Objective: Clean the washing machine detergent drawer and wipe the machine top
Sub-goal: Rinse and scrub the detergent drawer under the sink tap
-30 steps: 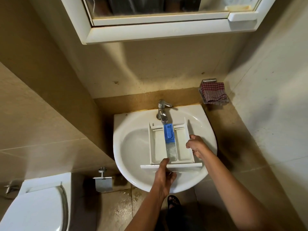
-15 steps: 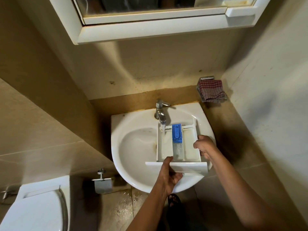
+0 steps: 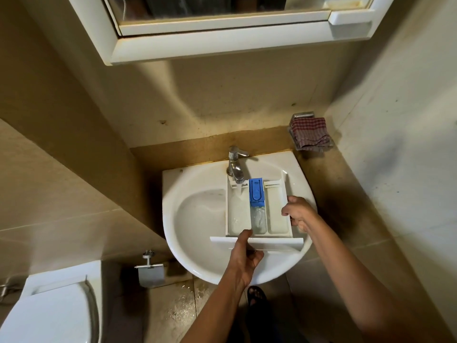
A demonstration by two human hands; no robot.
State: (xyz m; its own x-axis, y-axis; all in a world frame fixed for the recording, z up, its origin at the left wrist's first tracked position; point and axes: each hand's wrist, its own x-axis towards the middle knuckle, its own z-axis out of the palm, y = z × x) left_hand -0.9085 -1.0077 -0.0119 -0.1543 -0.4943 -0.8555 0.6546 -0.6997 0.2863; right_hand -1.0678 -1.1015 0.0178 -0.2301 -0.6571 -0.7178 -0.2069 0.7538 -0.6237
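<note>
Fingers [image 3: 243, 237] of the left hand [image 3: 243, 258] clench the detergent drawer [image 3: 257, 214] front panel; the right hand [image 3: 300, 214] grasps its right wall, over the washbasin [image 3: 188, 219] right rim under the tap [image 3: 236, 167]. Light, stiff, probably slippery; its walls look the safest hold.

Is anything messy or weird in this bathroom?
Yes. The floor under the sink looks splashed with water, and the wall behind the tap has brownish stains. The drawer is just being rinsed there.
</note>
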